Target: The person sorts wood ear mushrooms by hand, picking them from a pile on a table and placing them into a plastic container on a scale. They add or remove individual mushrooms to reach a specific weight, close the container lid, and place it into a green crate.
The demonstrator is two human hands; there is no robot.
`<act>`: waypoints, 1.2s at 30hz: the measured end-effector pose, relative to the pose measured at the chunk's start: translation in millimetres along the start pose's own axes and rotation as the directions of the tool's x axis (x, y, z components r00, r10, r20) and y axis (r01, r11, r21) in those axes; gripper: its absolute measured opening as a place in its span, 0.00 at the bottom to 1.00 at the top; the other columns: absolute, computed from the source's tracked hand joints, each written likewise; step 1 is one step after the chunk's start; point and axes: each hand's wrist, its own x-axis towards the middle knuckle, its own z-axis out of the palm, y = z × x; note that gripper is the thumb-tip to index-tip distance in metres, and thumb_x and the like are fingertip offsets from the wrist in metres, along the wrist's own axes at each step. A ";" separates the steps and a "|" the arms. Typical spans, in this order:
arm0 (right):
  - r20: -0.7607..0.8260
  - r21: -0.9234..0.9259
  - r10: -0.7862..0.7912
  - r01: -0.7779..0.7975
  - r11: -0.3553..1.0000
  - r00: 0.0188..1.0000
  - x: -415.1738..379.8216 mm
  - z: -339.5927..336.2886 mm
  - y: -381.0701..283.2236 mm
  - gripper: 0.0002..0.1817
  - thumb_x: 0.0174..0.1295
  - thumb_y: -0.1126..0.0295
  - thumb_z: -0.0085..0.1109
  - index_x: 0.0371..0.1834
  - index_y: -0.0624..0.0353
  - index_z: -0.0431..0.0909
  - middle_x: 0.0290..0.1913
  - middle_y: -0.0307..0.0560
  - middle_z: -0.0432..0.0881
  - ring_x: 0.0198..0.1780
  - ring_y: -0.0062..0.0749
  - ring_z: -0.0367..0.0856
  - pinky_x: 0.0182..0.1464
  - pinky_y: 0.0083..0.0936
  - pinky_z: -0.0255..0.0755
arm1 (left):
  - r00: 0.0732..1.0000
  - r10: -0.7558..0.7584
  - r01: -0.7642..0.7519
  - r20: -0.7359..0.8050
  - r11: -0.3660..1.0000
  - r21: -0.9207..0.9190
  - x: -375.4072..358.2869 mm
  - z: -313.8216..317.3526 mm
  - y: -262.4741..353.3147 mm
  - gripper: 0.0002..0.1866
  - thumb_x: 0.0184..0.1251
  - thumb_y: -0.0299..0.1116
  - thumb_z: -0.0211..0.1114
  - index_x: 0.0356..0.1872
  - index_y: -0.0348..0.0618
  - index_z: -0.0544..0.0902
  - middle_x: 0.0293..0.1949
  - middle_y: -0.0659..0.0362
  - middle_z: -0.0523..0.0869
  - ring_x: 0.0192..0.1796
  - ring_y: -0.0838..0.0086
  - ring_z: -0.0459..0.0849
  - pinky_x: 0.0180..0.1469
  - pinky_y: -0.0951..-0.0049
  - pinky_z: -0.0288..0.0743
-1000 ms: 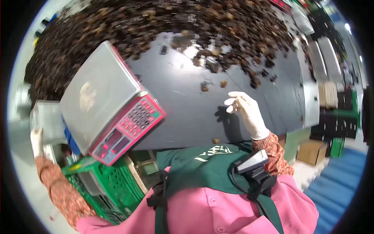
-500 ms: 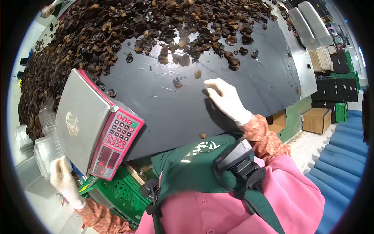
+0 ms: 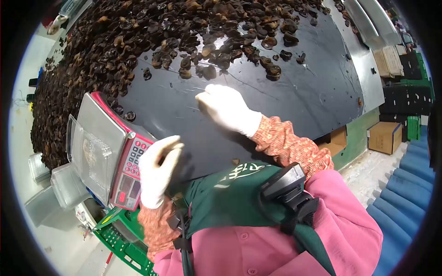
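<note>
One clear container (image 3: 94, 154) on one scale (image 3: 128, 177), frame left, long axis down-right; left hand (image 3: 159, 170) narrowly open, my right hand (image 3: 228, 109) curled, grip unclear.

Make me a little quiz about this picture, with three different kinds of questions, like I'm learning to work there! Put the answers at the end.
1. True or false: the clear box is on the scale.
2. What colour is the apron?
A) Yellow
B) Green
C) White
3. Fill in the blank: the person's ____ hand is nearer the scale.

Key:
1. True.
2. B, green.
3. Left: the left hand is beside the scale's buttons.
</note>
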 end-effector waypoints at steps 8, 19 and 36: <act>0.077 -0.069 0.092 -0.087 0.994 0.993 6.4 5.6 7.3 0.05 0.61 0.70 0.59 0.37 0.57 0.80 0.37 0.51 0.80 0.38 0.47 0.83 0.40 0.40 0.78 | 0.958 -0.149 0.242 0.244 0.879 -0.412 38.0 78.4 -26.4 0.19 0.84 0.39 0.56 0.59 0.33 0.82 0.46 0.52 0.91 0.42 0.76 0.87 0.44 0.77 0.79; -0.299 -0.246 0.170 -0.248 0.937 0.939 -27.9 -94.8 51.3 0.22 0.58 0.55 0.70 0.54 0.49 0.82 0.55 0.47 0.80 0.48 0.43 0.80 0.46 0.41 0.76 | 0.791 -0.212 0.594 0.574 0.047 -0.803 71.7 120.1 -42.9 0.19 0.84 0.41 0.56 0.51 0.33 0.86 0.45 0.45 0.90 0.38 0.60 0.88 0.39 0.66 0.84; -0.188 0.004 0.064 -0.064 0.998 0.980 -36.1 -97.2 30.7 0.21 0.61 0.56 0.68 0.54 0.54 0.82 0.49 0.48 0.83 0.48 0.43 0.83 0.50 0.38 0.78 | 0.664 -0.178 0.717 0.726 -0.124 -0.686 86.1 142.1 -34.3 0.26 0.81 0.56 0.54 0.59 0.44 0.84 0.52 0.52 0.89 0.53 0.59 0.88 0.51 0.55 0.85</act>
